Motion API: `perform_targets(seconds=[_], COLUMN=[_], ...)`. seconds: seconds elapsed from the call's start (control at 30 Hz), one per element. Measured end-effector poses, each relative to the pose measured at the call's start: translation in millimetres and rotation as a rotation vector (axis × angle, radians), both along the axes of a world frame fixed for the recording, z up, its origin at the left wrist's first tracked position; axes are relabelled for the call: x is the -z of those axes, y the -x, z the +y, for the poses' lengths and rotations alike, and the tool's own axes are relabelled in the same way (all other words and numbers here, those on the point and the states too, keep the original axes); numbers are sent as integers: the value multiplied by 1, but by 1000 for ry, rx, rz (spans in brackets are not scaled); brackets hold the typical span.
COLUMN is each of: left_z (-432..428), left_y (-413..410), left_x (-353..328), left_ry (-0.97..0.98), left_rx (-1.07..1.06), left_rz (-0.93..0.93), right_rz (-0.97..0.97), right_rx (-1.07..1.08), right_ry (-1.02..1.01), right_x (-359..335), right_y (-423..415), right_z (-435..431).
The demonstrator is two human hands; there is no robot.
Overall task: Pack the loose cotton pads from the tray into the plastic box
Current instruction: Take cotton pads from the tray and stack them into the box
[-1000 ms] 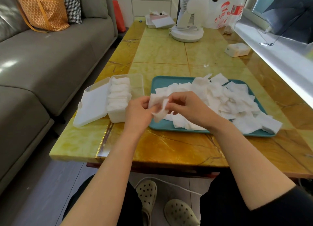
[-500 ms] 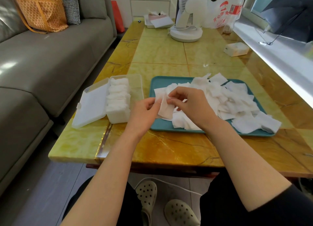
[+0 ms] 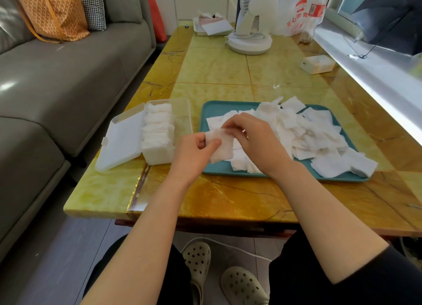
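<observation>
A teal tray [image 3: 214, 168] on the yellow table holds a heap of loose white cotton pads [image 3: 315, 133]. To its left stands the clear plastic box [image 3: 182, 112], its white lid [image 3: 124, 140] flipped open, with a row of packed pads [image 3: 157, 131] along its left side. My left hand [image 3: 194, 154] pinches a small stack of cotton pads [image 3: 222, 147] over the tray's left edge, thumb on top. My right hand [image 3: 255, 142] pinches the top edge of the same stack with its fingertips.
A grey sofa [image 3: 57, 80] with an orange bag runs along the left. At the table's far end stand a white fan [image 3: 251, 37], a small tray of papers [image 3: 212, 27], a plastic bag [image 3: 296, 12] and a small white box [image 3: 318, 63]. A window sill lines the right.
Both hands have moved slightly up and left with the pads. The pads now lie flatter between the hands, with my left thumb on top.
</observation>
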State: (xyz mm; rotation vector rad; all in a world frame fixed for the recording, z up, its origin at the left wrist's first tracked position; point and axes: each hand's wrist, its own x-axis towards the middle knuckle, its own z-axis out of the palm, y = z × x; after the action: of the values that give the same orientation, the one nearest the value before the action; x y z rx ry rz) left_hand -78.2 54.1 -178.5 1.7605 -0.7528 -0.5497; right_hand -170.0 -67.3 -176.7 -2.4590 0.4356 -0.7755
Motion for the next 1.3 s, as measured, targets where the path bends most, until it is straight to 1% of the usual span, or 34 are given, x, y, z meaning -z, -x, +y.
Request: perform_targets(seconds=[0.07,0.13,0.23,0.27,0.3,0.4,0.6,0.83,0.97,1.03,1.17,1.3], left_z=[-1,-1,-3,-3,-4,-6,-7,-8,-11,-13,-15,-15], left_y=[0,-1,-1,0,0,3,5,6,10,11,12,11], left_x=[0,1,0,0,0,-1,-1,-2,-2,-3,-2,-1], left_ry=[-9,-16,-28,-30,-30,-38,-54,-63,-57,-54,-62,-77], left_rx=[-32,-60,-83,-88,-90,-85,-87,-91,-76,-75,-76,-80], left_rz=[-6,-7,-21,-27,-33,-34,-43,-29,-35,-37,-28,-37], right_rz=[43,234,629,708,743,722,764,753,681,628,544,544], right_rx=[119,207,179,148,124,100,86,122,134,144,192,296], right_ry=[-44,-44,2,8,8,-8,-52,39,97,75,-79,-70], right_x=[1,4,10,12,13,14,9,10,8,7,3,7], right_y=[5,13,25,27,28,28,36,40,41,41,40,38], right_z=[-6,-15,-23,-25,-26,-27,-31,-36,-35,-34,-31,-34])
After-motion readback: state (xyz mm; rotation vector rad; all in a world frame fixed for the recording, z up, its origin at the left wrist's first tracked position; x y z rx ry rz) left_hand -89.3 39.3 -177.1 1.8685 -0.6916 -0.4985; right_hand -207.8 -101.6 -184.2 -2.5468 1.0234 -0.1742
